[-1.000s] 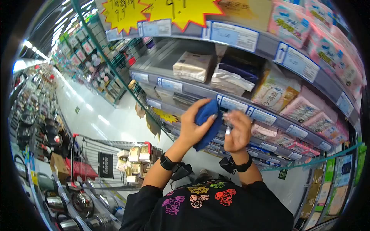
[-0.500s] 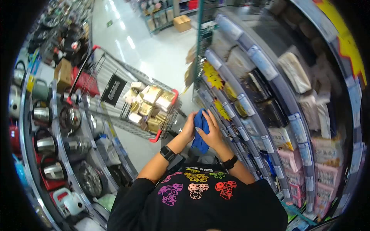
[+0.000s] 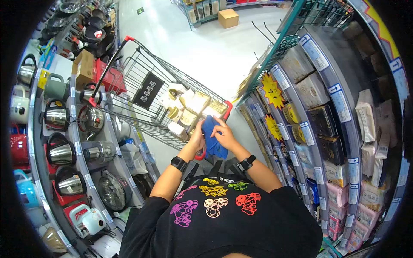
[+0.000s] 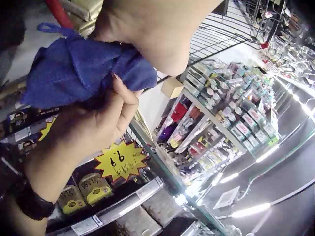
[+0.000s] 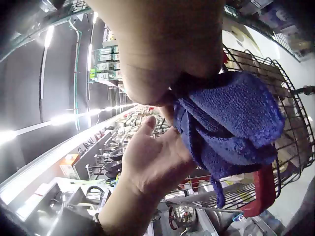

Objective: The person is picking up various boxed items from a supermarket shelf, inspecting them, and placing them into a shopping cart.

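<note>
In the head view a crumpled blue towel is between my two hands, in front of my body and by the near end of the shopping cart. My left hand holds its left side; the fingers are hidden behind the fabric. In the right wrist view the left thumb stands up, apart from the towel. My right hand pinches the towel's right side, with its thumb on the fabric in the left wrist view. A small hanging loop sticks out from one corner of the towel.
The wire cart holds several pale and gold packages. Kettles and pans line the left shelves. Packaged goods and price tags fill the right shelves. A cardboard box sits on the floor ahead.
My view has turned from the right shelves toward the cart. The right hand, earlier apart from the towel, now grips it. Both hands and the towel are now beside the cart's end.
</note>
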Tool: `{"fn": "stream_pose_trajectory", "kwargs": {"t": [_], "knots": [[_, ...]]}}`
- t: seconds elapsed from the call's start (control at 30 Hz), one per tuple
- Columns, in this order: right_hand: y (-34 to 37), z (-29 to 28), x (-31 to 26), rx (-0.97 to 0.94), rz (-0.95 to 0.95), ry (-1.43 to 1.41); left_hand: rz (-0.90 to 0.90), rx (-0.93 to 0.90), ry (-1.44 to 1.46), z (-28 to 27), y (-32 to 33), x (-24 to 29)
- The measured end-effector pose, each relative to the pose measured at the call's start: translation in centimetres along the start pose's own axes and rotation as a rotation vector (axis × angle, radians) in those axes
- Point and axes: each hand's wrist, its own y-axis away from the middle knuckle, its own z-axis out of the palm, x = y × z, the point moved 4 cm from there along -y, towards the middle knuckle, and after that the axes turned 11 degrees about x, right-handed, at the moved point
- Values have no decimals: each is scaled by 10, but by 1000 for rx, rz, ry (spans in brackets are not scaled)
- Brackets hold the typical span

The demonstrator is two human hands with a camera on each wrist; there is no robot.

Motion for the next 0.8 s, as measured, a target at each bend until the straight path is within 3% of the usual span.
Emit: {"fn": "stream_pose_trajectory", "kwargs": {"t": [0.13, 0.27, 0.37, 0.4, 0.43, 0.47, 0.5, 0.53, 0.7, 0.8], "knots": [[-4, 33, 15, -20, 9, 0, -84, 145, -5, -42, -19, -3], [-10, 59, 28, -8, -78, 52, -197, 229, -194, -60, -6, 16], [-13, 79, 56, 3, -128, 171, -143, 333, -475, -106, -33, 7], [-12, 86, 69, -21, -133, 232, -39, 287, -674, -138, -61, -3], [-15, 87, 66, -44, -137, 294, 133, 362, -917, -142, -58, 10], [-16, 90, 70, -206, 2, 363, 311, 432, -1156, -143, -52, 20], [-15, 93, 72, -233, -18, 440, 497, 495, -1391, -143, -46, 28], [-13, 95, 75, -257, -39, 519, 535, 494, -1390, -148, -47, 34], [-4, 103, 85, -289, -18, 720, 385, 554, -1574, -176, -65, 34], [-2, 109, 86, -335, 95, 771, 261, 525, -1616, -193, -84, 24]]}}
